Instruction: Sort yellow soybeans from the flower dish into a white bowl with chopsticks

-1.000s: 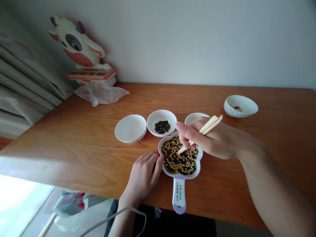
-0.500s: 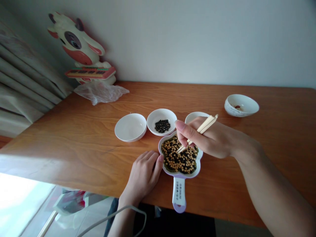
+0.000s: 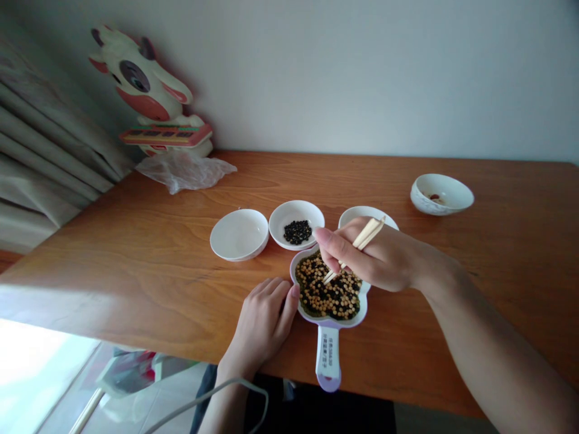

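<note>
The left hand and the right hand are bare, with slender fingers and short, plain nails. Both forearms are uncovered as far as they show, with no ring or watch to be seen. A thin pale grey cable loops beside the left wrist. Dark clothing, bluish at one side and black across the lap, shows along the bottom edge.

Single head-worn view, forward and down, close over the table.
</note>
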{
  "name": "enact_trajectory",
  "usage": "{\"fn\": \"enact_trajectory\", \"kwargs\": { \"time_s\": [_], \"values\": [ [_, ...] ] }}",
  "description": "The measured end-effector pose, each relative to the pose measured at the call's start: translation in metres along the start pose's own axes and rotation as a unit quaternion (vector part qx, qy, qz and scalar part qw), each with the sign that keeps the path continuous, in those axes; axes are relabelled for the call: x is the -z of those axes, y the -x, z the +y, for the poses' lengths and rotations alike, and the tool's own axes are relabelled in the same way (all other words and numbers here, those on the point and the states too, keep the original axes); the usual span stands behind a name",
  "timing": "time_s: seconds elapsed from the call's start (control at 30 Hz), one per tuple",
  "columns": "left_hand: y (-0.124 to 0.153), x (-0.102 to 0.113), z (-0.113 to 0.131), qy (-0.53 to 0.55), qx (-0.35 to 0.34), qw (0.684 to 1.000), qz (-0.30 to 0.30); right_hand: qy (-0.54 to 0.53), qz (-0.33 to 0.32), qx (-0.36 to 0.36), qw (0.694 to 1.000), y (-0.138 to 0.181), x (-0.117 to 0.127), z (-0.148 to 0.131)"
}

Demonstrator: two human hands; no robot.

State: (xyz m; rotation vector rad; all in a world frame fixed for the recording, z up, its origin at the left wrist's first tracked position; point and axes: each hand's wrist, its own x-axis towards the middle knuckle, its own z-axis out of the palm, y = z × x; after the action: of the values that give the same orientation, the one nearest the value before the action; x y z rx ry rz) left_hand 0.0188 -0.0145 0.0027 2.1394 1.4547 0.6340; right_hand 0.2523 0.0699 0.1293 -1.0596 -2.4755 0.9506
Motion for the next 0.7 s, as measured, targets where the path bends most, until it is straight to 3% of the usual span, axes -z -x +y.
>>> {"fn": "enact_trajectory", "kwargs": {
  "time_s": [0.27,0.37,0.5,0.7],
  "values": [
    [0.0,0.0,0.0,-0.003,0.001,1.0,-0.003,-0.047,0.031,0.016,0.998,0.007,0.012,0.002],
    [-0.001,0.001,0.001,-0.006,0.004,1.0,-0.01,-0.079,0.089,0.024,0.993,0.018,0.028,0.005],
    [-0.001,0.001,0.003,-0.011,0.005,1.0,-0.008,-0.005,0.198,-0.001,0.98,0.036,0.052,0.011],
    [0.0,-0.001,0.001,-0.011,0.001,1.0,-0.005,0.044,0.272,-0.062,0.959,0.061,0.077,0.014]
  ]
}}
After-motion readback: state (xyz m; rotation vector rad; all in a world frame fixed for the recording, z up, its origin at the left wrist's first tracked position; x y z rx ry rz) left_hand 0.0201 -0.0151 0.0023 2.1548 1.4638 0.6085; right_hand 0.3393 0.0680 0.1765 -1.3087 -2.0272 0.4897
